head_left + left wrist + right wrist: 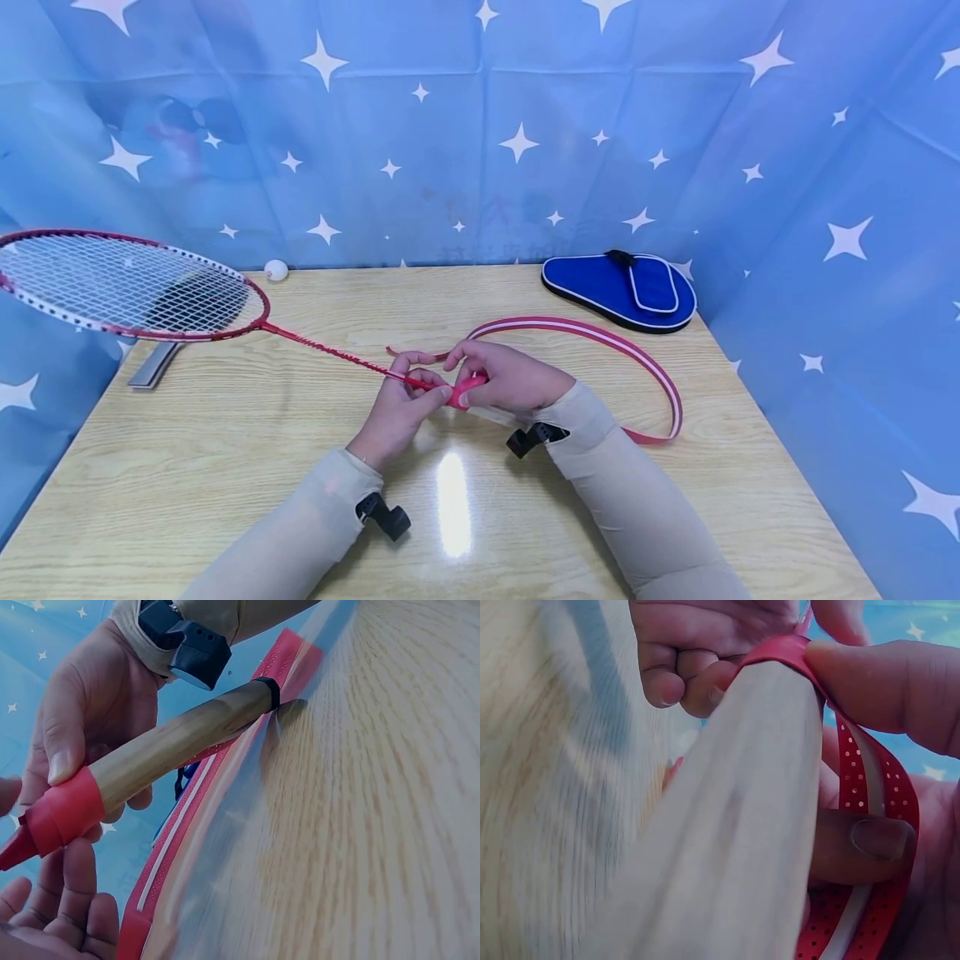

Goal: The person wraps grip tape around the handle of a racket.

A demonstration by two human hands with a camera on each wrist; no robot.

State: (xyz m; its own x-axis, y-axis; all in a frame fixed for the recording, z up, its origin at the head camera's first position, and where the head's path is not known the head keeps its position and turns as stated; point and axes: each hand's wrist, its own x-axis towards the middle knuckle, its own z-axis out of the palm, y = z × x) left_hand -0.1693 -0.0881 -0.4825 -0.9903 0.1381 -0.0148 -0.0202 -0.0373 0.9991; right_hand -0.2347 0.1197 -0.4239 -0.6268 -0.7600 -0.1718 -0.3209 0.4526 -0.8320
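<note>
A badminton racket (322,346) slants across the table, its strung head raised to the left. My left hand (397,417) grips it by the lower shaft, thumb and fingers around where the handle begins. The handle (172,742) is bare wood with a black band at its butt. Red grip tape (67,810) wraps its top end. My right hand (517,375) pinches the tape against the handle, thumb on the wrapped part. The perforated tape strip (874,780), with a pale stripe down its middle, runs through the right palm.
The tape's long loose length (585,329) loops over the table to the right. At the back left, a table tennis paddle (156,367) lies partly behind the racket strings, near a white ball (276,270). A blue paddle case (592,287) sits at the back right, before a starry curtain (450,125).
</note>
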